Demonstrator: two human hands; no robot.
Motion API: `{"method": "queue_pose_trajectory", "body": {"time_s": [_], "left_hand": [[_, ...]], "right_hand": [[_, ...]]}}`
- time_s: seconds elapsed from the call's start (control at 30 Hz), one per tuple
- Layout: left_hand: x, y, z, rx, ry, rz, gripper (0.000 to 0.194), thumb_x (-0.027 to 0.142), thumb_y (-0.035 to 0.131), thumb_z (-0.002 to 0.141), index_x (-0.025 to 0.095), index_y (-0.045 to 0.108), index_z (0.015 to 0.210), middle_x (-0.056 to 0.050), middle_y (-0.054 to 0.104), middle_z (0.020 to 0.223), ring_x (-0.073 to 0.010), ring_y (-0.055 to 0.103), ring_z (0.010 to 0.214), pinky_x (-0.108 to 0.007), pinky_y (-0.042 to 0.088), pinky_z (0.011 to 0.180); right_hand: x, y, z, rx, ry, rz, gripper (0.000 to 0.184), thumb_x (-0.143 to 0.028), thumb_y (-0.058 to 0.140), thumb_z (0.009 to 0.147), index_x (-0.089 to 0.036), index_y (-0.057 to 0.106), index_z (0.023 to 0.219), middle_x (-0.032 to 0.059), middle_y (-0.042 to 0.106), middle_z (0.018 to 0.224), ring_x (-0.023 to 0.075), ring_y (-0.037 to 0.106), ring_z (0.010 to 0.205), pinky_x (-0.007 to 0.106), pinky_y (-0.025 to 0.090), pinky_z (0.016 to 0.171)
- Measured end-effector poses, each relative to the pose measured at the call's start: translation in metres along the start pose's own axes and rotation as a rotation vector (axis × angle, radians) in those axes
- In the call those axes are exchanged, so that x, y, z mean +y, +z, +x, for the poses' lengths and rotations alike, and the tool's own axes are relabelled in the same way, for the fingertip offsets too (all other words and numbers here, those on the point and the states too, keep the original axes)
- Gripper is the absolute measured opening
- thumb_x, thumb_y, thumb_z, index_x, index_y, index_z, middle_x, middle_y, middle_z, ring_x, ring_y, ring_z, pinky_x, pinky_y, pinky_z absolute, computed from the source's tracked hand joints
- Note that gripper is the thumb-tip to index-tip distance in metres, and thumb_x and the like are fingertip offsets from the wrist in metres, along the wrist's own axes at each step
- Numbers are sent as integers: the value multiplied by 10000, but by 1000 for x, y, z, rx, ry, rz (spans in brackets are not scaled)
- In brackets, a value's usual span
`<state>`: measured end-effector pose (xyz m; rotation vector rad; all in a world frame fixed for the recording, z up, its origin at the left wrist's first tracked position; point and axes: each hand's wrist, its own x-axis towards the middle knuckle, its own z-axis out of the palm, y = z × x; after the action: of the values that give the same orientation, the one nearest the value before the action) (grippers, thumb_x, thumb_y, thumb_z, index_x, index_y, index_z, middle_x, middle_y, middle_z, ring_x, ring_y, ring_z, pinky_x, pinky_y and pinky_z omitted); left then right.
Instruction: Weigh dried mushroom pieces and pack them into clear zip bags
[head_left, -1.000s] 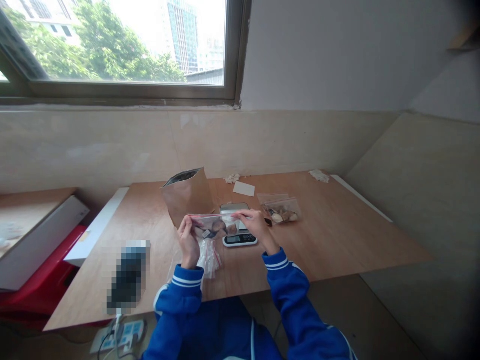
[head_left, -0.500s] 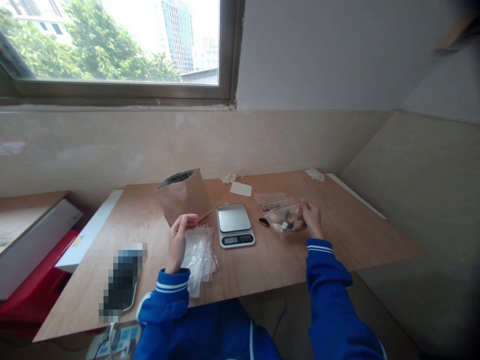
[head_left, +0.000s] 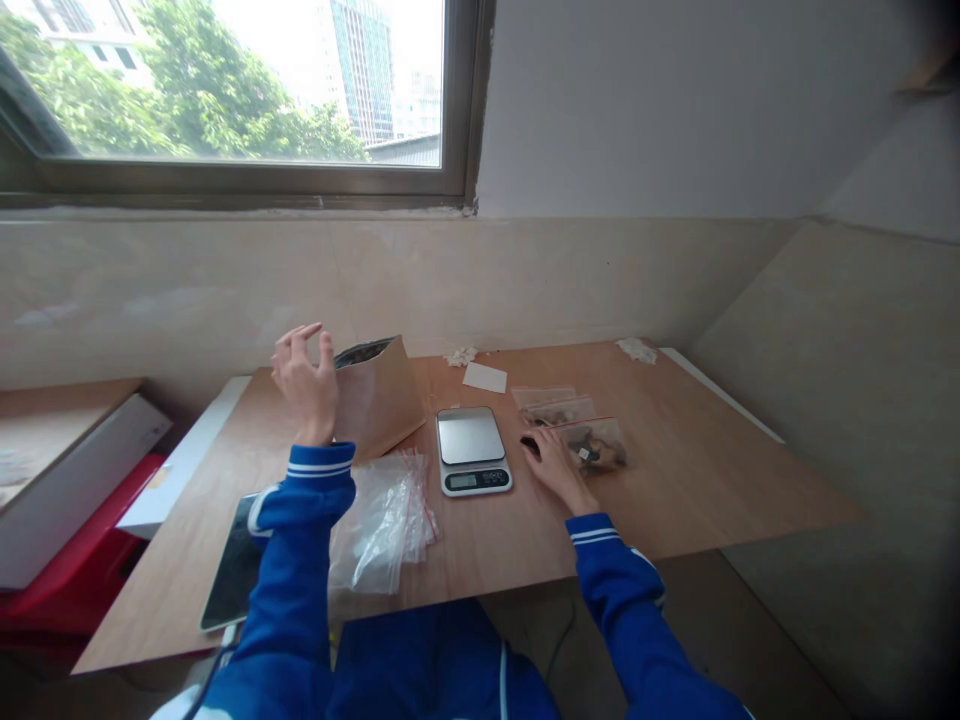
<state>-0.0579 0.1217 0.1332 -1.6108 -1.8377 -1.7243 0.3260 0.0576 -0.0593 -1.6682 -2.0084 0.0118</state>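
Note:
My left hand (head_left: 306,385) is raised beside the mouth of a brown kraft paper bag (head_left: 379,400), its fingers apart and holding nothing. The bag stands with its top gaping, its contents mostly hidden. To the right of the kitchen scale (head_left: 472,450), my right hand (head_left: 556,466) has its fingertips closed on a small dark brown piece (head_left: 530,443), whose kind I cannot make out. Just beyond that hand lies a zip bag (head_left: 600,445) of brown and pale dried pieces with a small white packet. More filled zip bags (head_left: 553,406) lie behind it.
Empty clear zip bags (head_left: 382,530) are stacked left of the scale. A phone or tablet (head_left: 229,570) lies at the table's left front, partly behind my sleeve. A white card (head_left: 485,377) and crumpled white scraps (head_left: 637,350) lie toward the wall.
My right hand has let go of the filled zip bag, now lying on the table, and moved left to the dark piece. My left hand has risen up and left beside the paper bag.

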Motion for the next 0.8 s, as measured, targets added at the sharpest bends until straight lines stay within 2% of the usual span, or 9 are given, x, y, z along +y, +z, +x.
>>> {"method": "queue_pose_trajectory", "body": {"time_s": [0.1,0.2,0.3,0.4,0.47,0.57,0.63,0.73,0.8], "left_hand": [[-9,13,6,-141,-39,30,276,305,526,877,198,643,1103,-105,613,1126,-247,590,991,-404,419,926],[-12,12,-5,-179,-64,1,293,265,519,873,218,628,1141,-89,631,1117,-208,621,878,-351,465,832],[-8,-2,-20,-184,-58,-25,341,307,571,848,209,619,1171,-88,668,1087,-228,626,938,-341,465,834],[-1,-20,-36,-295,-76,-33,279,358,604,835,231,683,1070,-64,719,974,-224,651,823,-323,473,760],[5,-31,-48,-374,-79,-40,197,375,608,835,266,731,944,-33,738,892,-205,653,717,-298,469,682],[11,-45,-65,-420,-78,-106,180,401,631,818,295,756,893,-5,751,848,-188,657,649,-270,460,599],[14,-52,-74,-457,-98,-151,205,433,641,803,293,763,891,-1,756,836,-185,668,640,-261,464,573],[19,-60,-84,-560,-187,-187,263,478,638,791,267,764,882,-4,761,848,-188,692,690,-252,491,601],[22,-64,-88,-607,-241,-202,283,487,646,778,245,765,865,-12,761,827,-192,701,726,-247,505,632]], "right_hand": [[-6,11,0,-91,27,-72,234,-174,469,874,-174,651,1022,134,643,1063,288,552,1042,436,410,929],[-8,10,11,-107,55,-1,268,-101,427,875,-159,668,974,126,669,1027,249,586,1003,389,433,914],[-23,4,30,-14,82,140,276,-95,421,877,-164,665,985,99,689,1002,223,607,974,360,454,892],[-50,5,50,74,47,317,239,-148,452,889,-188,654,1011,68,699,1009,199,630,945,335,478,855],[-69,10,60,41,-12,414,212,-164,482,879,-187,657,995,66,706,1000,189,646,921,323,491,834],[-94,9,68,-29,-73,486,173,-168,531,850,-171,663,962,83,709,982,200,650,920,339,494,841],[-114,-4,67,55,-80,538,162,-186,523,865,-172,653,961,87,696,993,203,639,940,347,488,855],[-157,-41,57,279,-103,674,173,-209,450,920,-184,619,949,69,669,952,183,627,923,323,486,847],[-190,-67,48,273,-207,754,185,-212,423,938,-195,608,940,52,665,909,171,632,885,302,496,815]]}}
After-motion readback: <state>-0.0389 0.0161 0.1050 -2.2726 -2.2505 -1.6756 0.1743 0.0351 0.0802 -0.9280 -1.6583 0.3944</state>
